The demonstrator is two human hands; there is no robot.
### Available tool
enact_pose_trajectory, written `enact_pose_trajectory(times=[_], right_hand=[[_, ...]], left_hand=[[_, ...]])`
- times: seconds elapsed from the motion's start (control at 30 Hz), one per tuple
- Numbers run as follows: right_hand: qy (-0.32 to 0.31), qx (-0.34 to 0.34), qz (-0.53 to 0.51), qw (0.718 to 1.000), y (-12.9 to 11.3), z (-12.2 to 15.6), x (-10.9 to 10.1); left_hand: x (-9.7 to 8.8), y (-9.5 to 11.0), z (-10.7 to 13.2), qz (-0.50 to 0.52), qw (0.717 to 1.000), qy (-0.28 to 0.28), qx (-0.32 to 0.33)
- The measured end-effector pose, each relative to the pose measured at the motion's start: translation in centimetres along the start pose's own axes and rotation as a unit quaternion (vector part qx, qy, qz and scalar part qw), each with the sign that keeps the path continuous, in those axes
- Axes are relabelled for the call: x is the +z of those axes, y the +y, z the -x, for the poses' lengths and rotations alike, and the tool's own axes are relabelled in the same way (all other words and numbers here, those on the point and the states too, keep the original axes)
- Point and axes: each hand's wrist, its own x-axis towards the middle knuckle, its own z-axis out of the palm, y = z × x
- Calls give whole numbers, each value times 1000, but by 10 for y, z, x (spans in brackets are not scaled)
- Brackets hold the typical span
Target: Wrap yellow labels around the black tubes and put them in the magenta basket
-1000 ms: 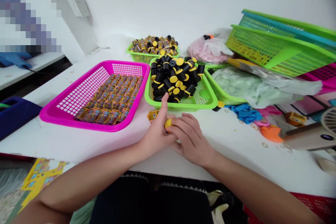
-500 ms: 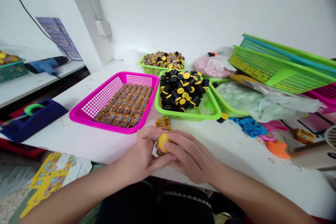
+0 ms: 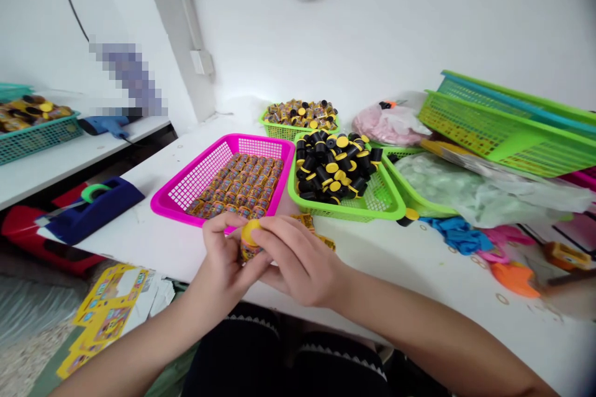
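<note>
Both hands hold one small canister (image 3: 251,234) with a yellow lid and a colourful printed wrap, close to the table's front edge. My left hand (image 3: 223,260) curls around its left side, fingers closed on it. From the right, the bent fingers of my right hand (image 3: 298,260) press on the lid and side. Just behind my right hand lie yellow printed labels (image 3: 305,221), partly covered by it. Beyond my left hand stands a pink basket (image 3: 186,189) with rows of wrapped canisters (image 3: 246,183). A green basket (image 3: 344,214) beside it holds plain black canisters (image 3: 326,164) with yellow lids.
Another green basket (image 3: 284,131) of wrapped canisters stands behind. On the right are stacked baskets (image 3: 503,130), plastic bags (image 3: 433,180), a loose canister (image 3: 408,217) and balloon-like pieces (image 3: 460,237). A blue tape dispenser (image 3: 102,211) sits at the left edge.
My view has turned left. Both hands have moved left with the canister, nearer the pink basket's front, and more of the labels behind them shows. Both still grip the canister.
</note>
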Motion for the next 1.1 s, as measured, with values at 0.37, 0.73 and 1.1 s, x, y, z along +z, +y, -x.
enact_pose_trajectory(times=[0.37,0.73,1.1], right_hand=[[-12,-34,-19,999,4,3,5],[-83,116,-88,986,40,-4,-1],[-410,454,-187,769,164,32,23]], left_hand=[[-1,-9,7,1,999,30,-36],[-56,13,-15,-192,979,-10,-60],[-141,-24,-83,-391,856,-140,-308]])
